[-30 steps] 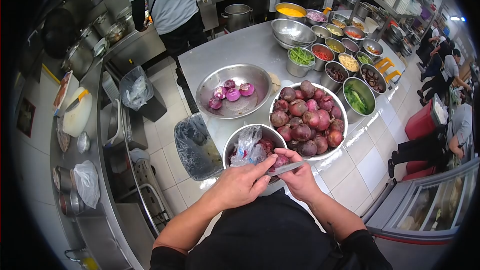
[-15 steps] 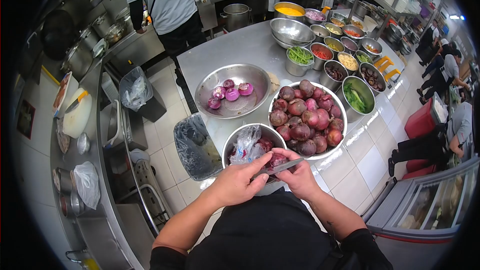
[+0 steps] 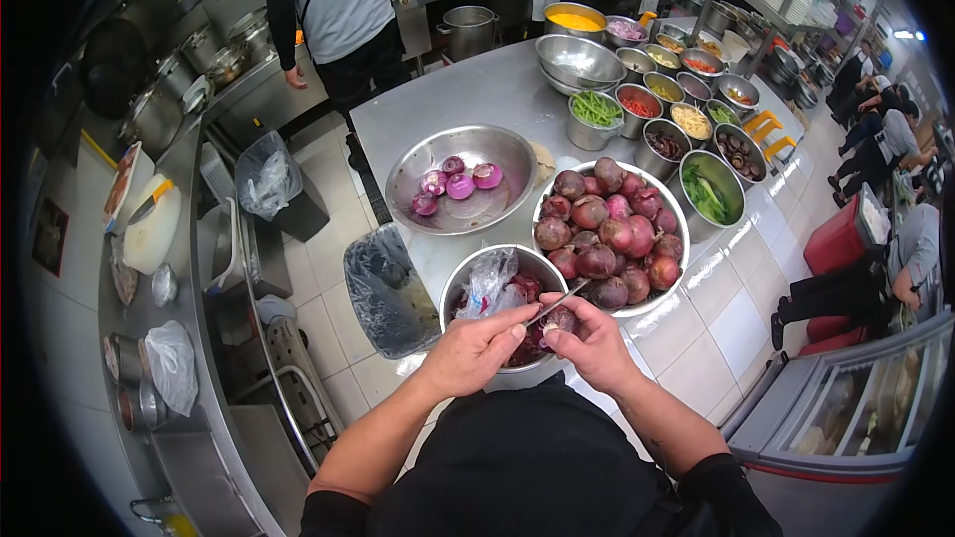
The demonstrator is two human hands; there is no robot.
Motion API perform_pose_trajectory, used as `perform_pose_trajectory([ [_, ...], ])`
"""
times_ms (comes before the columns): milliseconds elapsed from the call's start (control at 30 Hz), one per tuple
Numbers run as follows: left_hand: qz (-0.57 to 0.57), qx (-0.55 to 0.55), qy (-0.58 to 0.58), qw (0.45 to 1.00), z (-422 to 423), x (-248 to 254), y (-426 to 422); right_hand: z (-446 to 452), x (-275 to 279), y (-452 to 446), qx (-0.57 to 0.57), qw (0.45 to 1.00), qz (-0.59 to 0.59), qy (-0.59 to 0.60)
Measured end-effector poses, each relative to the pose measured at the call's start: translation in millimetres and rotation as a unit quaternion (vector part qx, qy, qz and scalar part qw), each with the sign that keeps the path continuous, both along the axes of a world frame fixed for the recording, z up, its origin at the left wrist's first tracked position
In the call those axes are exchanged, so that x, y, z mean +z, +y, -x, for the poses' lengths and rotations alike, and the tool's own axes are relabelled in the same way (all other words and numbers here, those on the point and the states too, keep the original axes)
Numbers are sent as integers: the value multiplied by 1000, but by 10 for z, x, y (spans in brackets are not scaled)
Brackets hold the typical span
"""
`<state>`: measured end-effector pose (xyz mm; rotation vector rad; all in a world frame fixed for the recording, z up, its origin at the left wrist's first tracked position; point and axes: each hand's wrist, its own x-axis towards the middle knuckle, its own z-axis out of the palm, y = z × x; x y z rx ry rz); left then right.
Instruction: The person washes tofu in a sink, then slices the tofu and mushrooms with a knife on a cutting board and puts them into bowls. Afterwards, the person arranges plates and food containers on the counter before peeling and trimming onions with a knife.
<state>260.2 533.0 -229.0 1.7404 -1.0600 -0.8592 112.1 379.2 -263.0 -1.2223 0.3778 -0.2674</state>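
Above a steel pot [image 3: 447, 290], my left hand [image 3: 481, 350] is closed on a knife [image 3: 559, 303], whose narrow blade slants up to the right. My right hand [image 3: 595, 346] grips a red onion [image 3: 561, 321], partly covered by the fingers. The blade lies against or just beside this onion; I cannot tell which. Inside the pot are a clear plastic bag [image 3: 487, 283] and dark red onion skins [image 3: 524, 286]. Just behind my right hand stands a white-rimmed bowl [image 3: 684, 257] heaped with unpeeled red onions [image 3: 617, 234]. Several peeled purple onions [image 3: 460, 186] lie in a wide steel bowl [image 3: 403, 164].
Bowls of cut vegetables stand at the table's far right, including green beans [image 3: 595, 109] and leafy greens [image 3: 704, 194]. A lined bin [image 3: 393, 288] is left of the table [image 3: 398, 109]. A person [image 3: 343, 10] stands beyond it; others work at right.
The knife has turned from nearly level to a steeper slant, its tip now pointing up and right. My right hand has turned the onion slightly. The person at back left has shifted.
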Motion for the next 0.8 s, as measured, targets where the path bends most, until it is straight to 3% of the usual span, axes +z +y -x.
perform_pose_trajectory([
  [100,51,65,-56,995,-65,-140,-15,30,49,5,20,1000,16,11],
  [200,-19,66,-46,997,-151,-52,15,38,8,51,-26,998,-8,-55],
  [300,-95,48,-15,994,-50,120,19,23,-83,-39,-17,998,-63,-27],
  [400,-48,28,-34,998,65,196,61,12,-108,-31,-31,994,-95,-46],
  [567,108,9,-125,986,4,-89,4,5,-112,-3,-12,993,-94,-64],
  [767,-51,66,30,996,-152,59,15,36,-173,-18,6,987,-137,-82],
  [800,-23,60,6,998,-142,46,26,40,-164,-20,8,984,-157,-85],
])
